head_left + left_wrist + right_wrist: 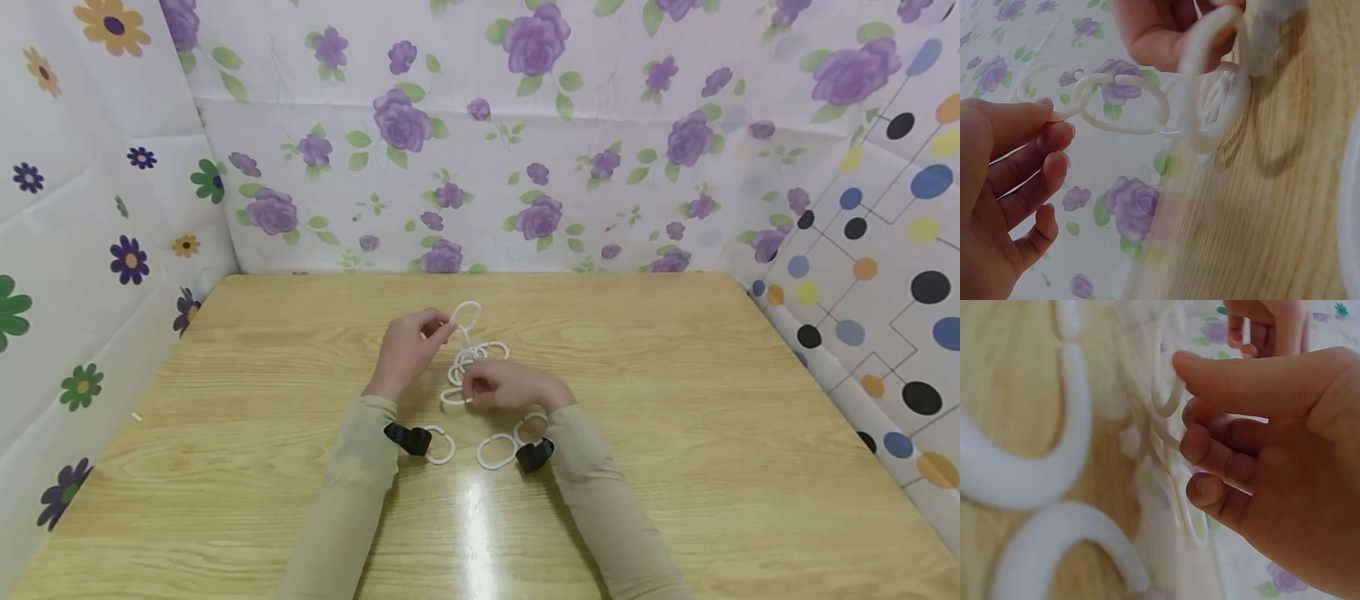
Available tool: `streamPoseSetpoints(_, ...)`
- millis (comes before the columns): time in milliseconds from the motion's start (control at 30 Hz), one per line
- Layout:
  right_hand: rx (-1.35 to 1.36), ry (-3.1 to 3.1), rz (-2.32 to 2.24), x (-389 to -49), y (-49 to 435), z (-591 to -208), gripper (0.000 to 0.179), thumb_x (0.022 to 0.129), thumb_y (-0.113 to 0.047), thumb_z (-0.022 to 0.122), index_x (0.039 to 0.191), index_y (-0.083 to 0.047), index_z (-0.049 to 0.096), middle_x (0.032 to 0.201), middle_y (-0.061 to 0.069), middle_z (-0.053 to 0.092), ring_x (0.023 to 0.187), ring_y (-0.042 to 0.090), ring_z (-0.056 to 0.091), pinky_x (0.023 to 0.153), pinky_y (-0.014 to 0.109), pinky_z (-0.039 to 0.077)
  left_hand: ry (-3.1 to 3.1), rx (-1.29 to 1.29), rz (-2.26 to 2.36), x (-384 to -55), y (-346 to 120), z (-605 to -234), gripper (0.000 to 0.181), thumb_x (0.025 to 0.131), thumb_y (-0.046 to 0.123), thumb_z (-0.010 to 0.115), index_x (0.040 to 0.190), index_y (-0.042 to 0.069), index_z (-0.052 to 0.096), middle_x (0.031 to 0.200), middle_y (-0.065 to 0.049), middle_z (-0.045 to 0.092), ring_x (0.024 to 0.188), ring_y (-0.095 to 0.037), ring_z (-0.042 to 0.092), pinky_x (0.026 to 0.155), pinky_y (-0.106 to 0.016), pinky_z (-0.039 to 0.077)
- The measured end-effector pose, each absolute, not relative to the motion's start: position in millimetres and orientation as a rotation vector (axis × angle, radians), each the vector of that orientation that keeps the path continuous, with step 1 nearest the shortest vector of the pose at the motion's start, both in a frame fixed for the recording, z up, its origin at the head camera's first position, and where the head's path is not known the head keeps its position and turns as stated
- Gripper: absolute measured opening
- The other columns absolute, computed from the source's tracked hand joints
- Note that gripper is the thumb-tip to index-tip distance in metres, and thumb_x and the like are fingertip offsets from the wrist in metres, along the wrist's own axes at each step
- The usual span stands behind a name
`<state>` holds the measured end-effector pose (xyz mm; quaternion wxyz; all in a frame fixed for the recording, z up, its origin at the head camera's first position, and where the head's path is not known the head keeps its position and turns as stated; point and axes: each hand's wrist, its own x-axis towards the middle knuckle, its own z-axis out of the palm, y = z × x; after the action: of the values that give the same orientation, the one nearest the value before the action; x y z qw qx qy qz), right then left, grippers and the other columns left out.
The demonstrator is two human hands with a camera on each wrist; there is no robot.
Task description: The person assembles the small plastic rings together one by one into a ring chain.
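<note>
- Wood-grain tabletop [675, 358]: far edge meets the rose-print curtain [540, 150]; side edges sit well apart from both hands, so there's room left and right. Tighter toward the person, where loose links lie between the wrists.
- Left hand [408, 346]: thumb and index pinch the chain's far-end link; other fingers loosely bent.
- Right hand [517, 385]: looks to be pinching a single link between thumb and index; it's the nearer hand to the chain's bunched end.
- White plastic chain [1119, 130]: runs from the left fingertips back toward the person, long axis roughly front to back, bunching on the wood between the hands.
- Right hand's link [453, 405]: lies left of that grip, long axis about crosswise, just beside the bunch on the person's side. Key relation, I'd judge: its gap against the bunch's nearest link. Can't tell if they're hooked.
- Loose links: one by the left wrist [452, 450], two by the right [495, 467].
</note>
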<state>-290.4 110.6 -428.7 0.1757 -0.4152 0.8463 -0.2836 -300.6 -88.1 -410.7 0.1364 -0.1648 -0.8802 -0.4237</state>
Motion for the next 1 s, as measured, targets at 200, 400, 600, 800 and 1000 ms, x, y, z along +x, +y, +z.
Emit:
streamPoseSetpoints(200, -1.092, 2.415, -0.883, -295, 122, -430, 0.004, 0.098, -0.009, 0.054, 0.098, -0.007, 0.056, 0.095, 0.004, 0.058, 0.088, 0.01, 0.051, 0.081, 0.024, 0.044, -2.583, -0.467, -1.223, -301, -88, -411, 0.017, 0.094, 0.025, 0.063, 0.096, 0.011, 0.072, 0.076, -0.006, 0.07, 0.067, -0.017, 0.057, 0.06, -0.028, 0.041)
streamPoseSetpoints(400, -1.066, 2.435, -0.975, -298, 131, -426, 0.008, 0.099, -0.008, 0.05, 0.1, -0.005, 0.058, 0.087, 0.01, 0.062, 0.08, 0.01, 0.053, 0.078, 0.024, 0.044, -2.61, -0.458, -1.228, -302, -87, -413, 0.017, 0.095, 0.025, 0.063, 0.096, 0.011, 0.071, 0.075, -0.005, 0.069, 0.065, -0.016, 0.055, 0.06, -0.028, 0.041)
streamPoseSetpoints(600, -1.042, 2.474, -1.048, -301, 138, -421, 0.016, 0.098, -0.005, 0.05, 0.106, -0.008, 0.063, 0.08, 0.013, 0.063, 0.07, 0.01, 0.052, 0.068, 0.023, 0.042, -2.625, -0.434, -1.215, -301, -85, -411, 0.018, 0.095, 0.027, 0.062, 0.098, 0.012, 0.071, 0.076, -0.007, 0.07, 0.063, -0.016, 0.057, 0.061, -0.029, 0.042)
streamPoseSetpoints(800, -0.969, 2.525, -1.086, -300, 143, -418, 0.015, 0.095, -0.007, 0.056, 0.106, -0.01, 0.066, 0.091, 0.008, 0.067, 0.082, 0.012, 0.056, 0.078, 0.028, 0.046, -2.644, -0.407, -1.205, -299, -86, -412, 0.017, 0.095, 0.026, 0.063, 0.099, 0.012, 0.072, 0.079, -0.011, 0.071, 0.062, -0.015, 0.058, 0.062, -0.029, 0.043)
streamPoseSetpoints(1000, -0.912, 2.564, -1.154, -300, 150, -420, 0.02, 0.092, -0.006, 0.06, 0.111, -0.006, 0.066, 0.096, 0.01, 0.069, 0.087, 0.013, 0.06, 0.082, 0.028, 0.048, -2.653, -0.403, -1.202, -300, -85, -415, 0.018, 0.095, 0.026, 0.062, 0.099, 0.012, 0.072, 0.079, -0.009, 0.072, 0.062, -0.015, 0.059, 0.062, -0.03, 0.044)
